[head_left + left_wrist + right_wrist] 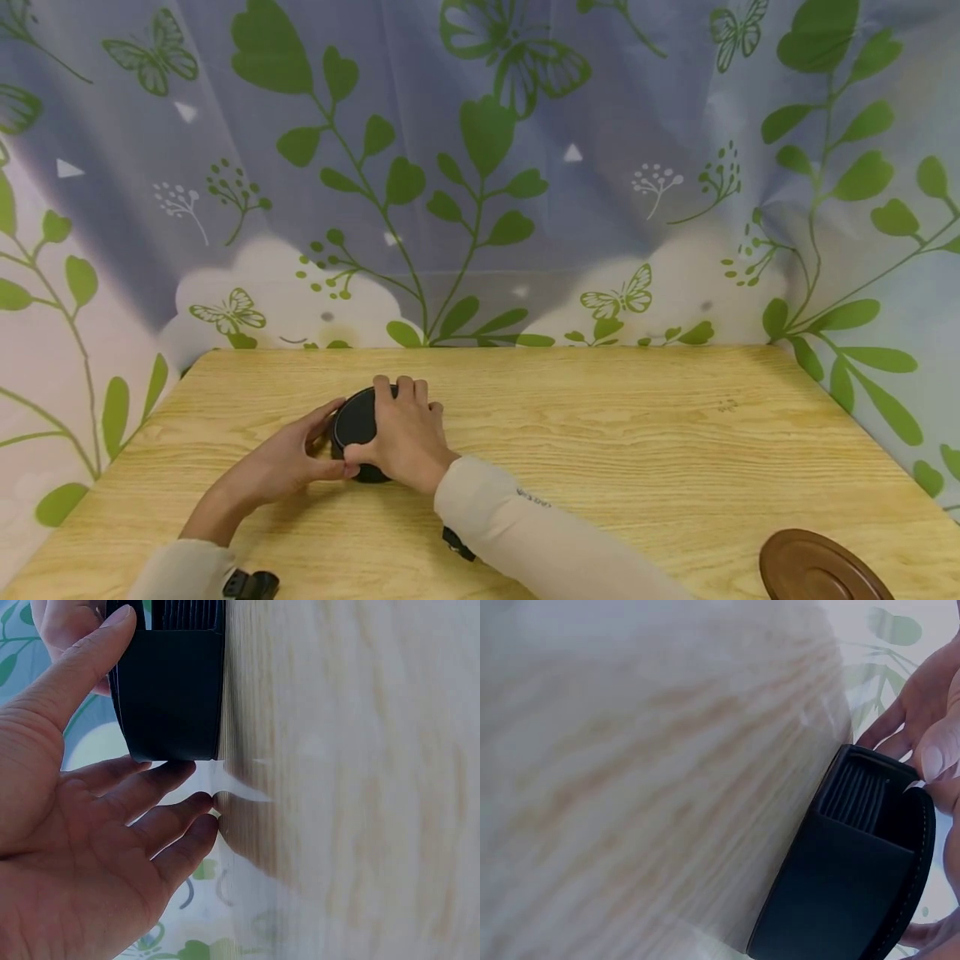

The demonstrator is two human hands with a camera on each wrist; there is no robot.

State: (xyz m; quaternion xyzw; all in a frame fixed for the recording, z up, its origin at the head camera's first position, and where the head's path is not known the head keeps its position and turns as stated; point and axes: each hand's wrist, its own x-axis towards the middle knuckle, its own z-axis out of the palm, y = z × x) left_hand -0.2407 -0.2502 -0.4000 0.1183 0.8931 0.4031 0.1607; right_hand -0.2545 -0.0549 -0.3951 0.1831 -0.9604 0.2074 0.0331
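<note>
A round black coaster holder point(829, 889) with a cut-out in its side stands on the table. Through the cut-out several thin black coasters point(853, 799) show, stacked inside. A black disc with a stitched edge point(924, 840) lies over the top, slightly tilted, with a gap above the stack. My right hand point(411, 433) grips the disc from above, thumb at the near edge and fingers over the far edge. My left hand point(288, 457) holds the holder from the left, thumb point(97, 652) at the upper rim and fingertips along its wall.
A brown round dish-like piece point(821, 567) lies at the table's near right corner. The wood-grain table point(600, 433) ends at a patterned curtain point(480, 208) behind and at both sides. Dark straps point(251, 583) sit on both wrists.
</note>
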